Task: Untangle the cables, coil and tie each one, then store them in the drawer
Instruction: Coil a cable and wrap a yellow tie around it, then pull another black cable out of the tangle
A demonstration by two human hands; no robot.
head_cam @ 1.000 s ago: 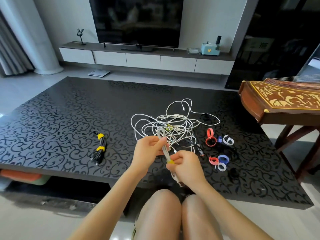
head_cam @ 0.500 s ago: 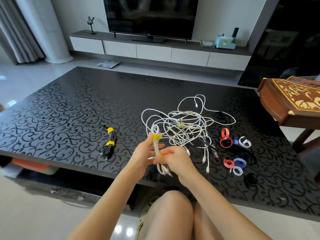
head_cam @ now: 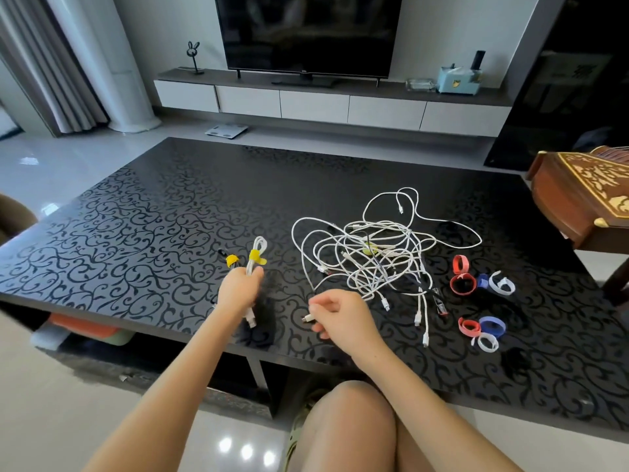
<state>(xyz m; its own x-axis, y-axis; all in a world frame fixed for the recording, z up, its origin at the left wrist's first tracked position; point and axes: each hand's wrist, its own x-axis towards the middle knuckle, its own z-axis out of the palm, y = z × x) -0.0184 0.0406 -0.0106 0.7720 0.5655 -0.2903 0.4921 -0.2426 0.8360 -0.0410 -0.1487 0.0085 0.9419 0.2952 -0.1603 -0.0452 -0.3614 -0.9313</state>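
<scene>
From the head view, the left hand [head_cam: 240,291] is out over the near part of the black patterned bench [head_cam: 136,216]. Its fingers [head_cam: 253,276] are wrapped round the white coil [head_cam: 260,245], which is bound with a yellow strap [head_cam: 256,258]. One plug of this coil hangs below the fist. Just behind the hand lies the black coil [head_cam: 231,261], also banded in yellow. The hand covers most of it, and what shows blends into the dark top.

The right hand [head_cam: 340,315] hovers nearby with its fingers [head_cam: 320,303] loosely curled. A small white plug [head_cam: 308,318] sits at the fingertips. I cannot tell whether it is pinched or merely lies there, nor which cable it belongs to.

The tangle [head_cam: 367,257] of white cables sprawls on the bench beyond the right hand, its ends trailing towards the near edge. The strands cross too thickly to count. To its right lie loose ties [head_cam: 463,283] in red, blue and white, in two small groups.

A wooden instrument [head_cam: 585,195] is cut off at the right edge, and the TV [head_cam: 306,28] at the top.
</scene>
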